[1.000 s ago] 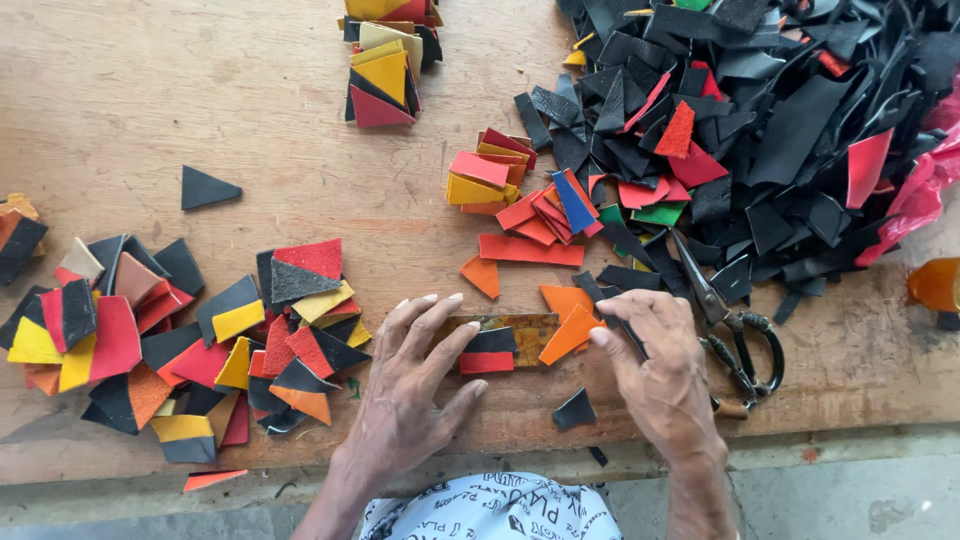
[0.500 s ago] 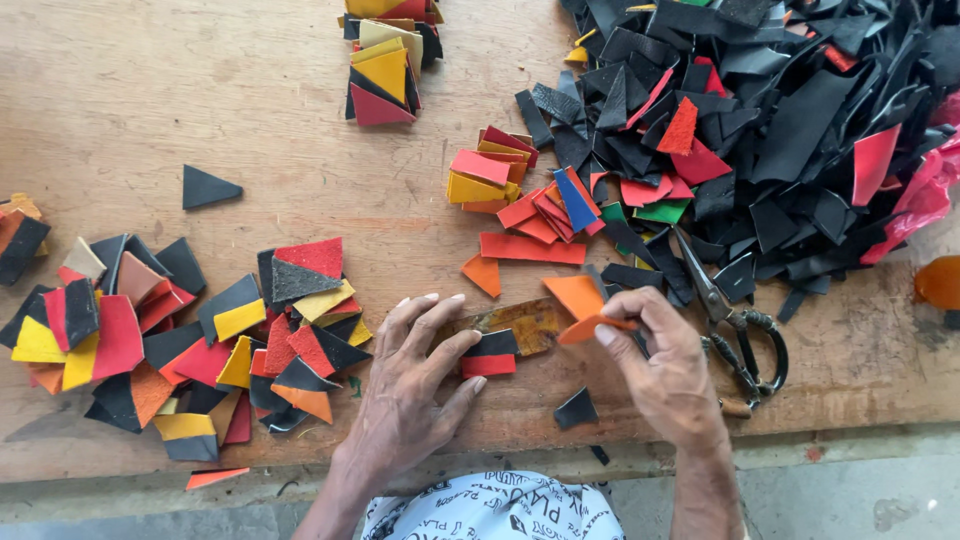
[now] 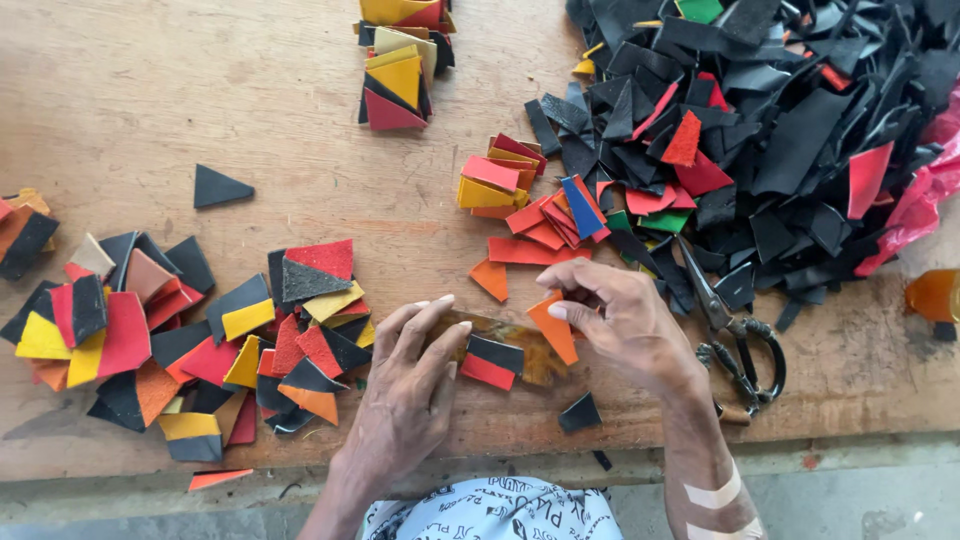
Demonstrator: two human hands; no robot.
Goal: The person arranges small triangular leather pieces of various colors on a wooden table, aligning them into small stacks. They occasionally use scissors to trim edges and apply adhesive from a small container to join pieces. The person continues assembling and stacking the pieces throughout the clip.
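Seen from the head camera, a person works over a worn wooden table (image 3: 200,90) strewn with cut scraps. The right hand (image 3: 625,325) pinches an orange scrap (image 3: 553,326) between thumb and fingertips, holding it tilted just above a brownish strip (image 3: 520,345) that lies flat near the table's front edge. The left hand (image 3: 410,385) rests flat on the left end of that strip, fingers spread and grasping nothing. A small red and black piece (image 3: 492,362) sits on the strip between the two hands, just beside the orange scrap.

Scissors (image 3: 735,335) lie on the table to the right of the right hand, blades pointing away from the person. Beyond them rises a large heap of black offcuts (image 3: 800,130) mixed with red and green pieces. A spread of red, yellow, orange and black pieces (image 3: 170,340) covers the table to the left of the left hand. A small stack of yellow and red pieces (image 3: 400,70) stands at the far edge, and a lone black triangle (image 3: 218,187) lies apart on bare wood.
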